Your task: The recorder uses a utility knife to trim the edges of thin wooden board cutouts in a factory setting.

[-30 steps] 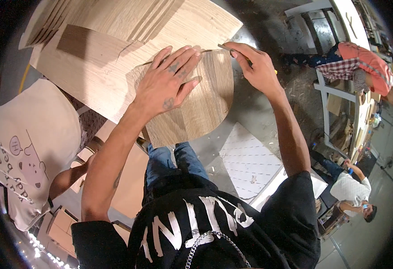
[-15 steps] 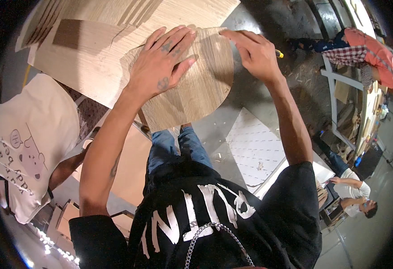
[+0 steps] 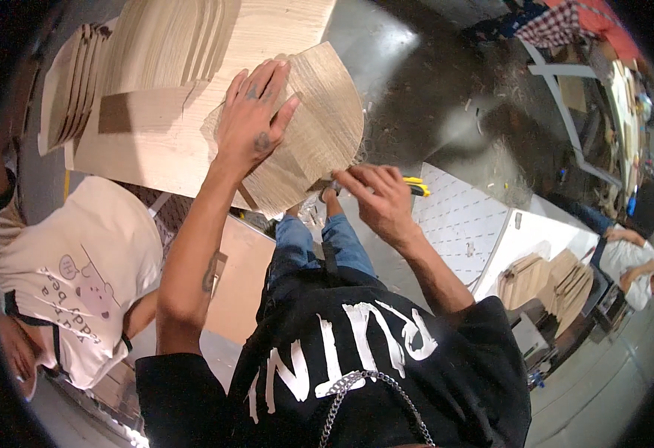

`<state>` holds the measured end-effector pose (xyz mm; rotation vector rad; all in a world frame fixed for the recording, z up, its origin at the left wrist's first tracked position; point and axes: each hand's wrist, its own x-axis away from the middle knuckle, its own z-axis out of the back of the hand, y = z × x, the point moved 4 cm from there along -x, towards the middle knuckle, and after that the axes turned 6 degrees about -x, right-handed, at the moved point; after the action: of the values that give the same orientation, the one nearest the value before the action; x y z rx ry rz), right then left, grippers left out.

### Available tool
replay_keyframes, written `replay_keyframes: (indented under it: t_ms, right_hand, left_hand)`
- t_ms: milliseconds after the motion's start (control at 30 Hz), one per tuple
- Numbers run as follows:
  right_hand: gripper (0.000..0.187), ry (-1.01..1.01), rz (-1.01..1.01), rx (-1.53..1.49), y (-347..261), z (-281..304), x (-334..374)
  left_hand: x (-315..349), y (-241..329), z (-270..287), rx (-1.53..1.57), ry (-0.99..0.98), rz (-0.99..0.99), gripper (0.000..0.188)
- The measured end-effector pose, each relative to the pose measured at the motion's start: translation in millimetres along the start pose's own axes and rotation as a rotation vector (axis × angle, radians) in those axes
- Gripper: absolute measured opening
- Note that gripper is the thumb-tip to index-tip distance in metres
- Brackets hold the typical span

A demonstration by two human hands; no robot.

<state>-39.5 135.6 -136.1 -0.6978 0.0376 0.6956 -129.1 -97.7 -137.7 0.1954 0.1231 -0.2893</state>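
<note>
A wood-grain board (image 3: 319, 112) with a rounded right edge lies over the near corner of the pale worktable, partly overhanging it. My left hand (image 3: 256, 119) rests flat on its left part, fingers stretched and thumb apart. Near the board's lower right edge, my right hand (image 3: 379, 201) is closed around a yellow-and-black utility knife (image 3: 418, 186). Its yellow end sticks out behind the hand, while the front end meets or nearly meets the board's edge; the blade itself is too small to make out.
Stacked curved boards (image 3: 166, 41) stand on the worktable (image 3: 181, 160), with more upright panels (image 3: 73, 86) at far left. A person in a cream shirt (image 3: 95, 261) is close on my left. At right, a white sheet (image 3: 457, 216) lies beside cut wooden pieces (image 3: 547, 284); other people work farther off.
My right hand has come from the board's far edge round to its near right edge, bringing the knife along. The left hand stays on the board. My view has shifted somewhat.
</note>
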Motion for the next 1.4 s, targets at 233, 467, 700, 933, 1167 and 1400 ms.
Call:
replay_keyframes:
  t_ms: [233, 467, 700, 933, 1167, 1400]
  right_hand:
    - [0.045, 0.307, -0.227, -0.042, 46.3, 16.1, -45.7]
    - [0.042, 0.374, -0.241, 0.035, 9.9, -14.9, -12.5]
    - [0.04, 0.514, -0.432, 0.07, -99.2, -83.8, 24.2]
    - [0.053, 0.367, -0.237, -0.185, -161.1, -135.2, 24.8]
    - [0.037, 0.709, -1.072, -1.163, -41.4, -105.4, 37.3]
    - [0.026, 0.64, -1.033, -1.412, -51.0, -75.4, 24.5]
  left_hand:
    - [0.4, -4.2, -5.5, 0.004, 0.076, -0.045, 0.055]
    - [-0.9, -4.1, -5.6, 0.042, 0.162, -0.105, 0.052]
    - [-6.2, -5.7, -13.1, 0.094, 0.108, -0.094, 0.054]
    - [-20.7, -9.0, -15.7, 0.087, 0.13, -0.11, 0.056]
    - [10.4, -9.1, -13.4, 0.017, 0.072, -0.09, 0.054]
    - [22.8, -34.1, 32.6, 0.224, -0.32, -0.022, 0.056]
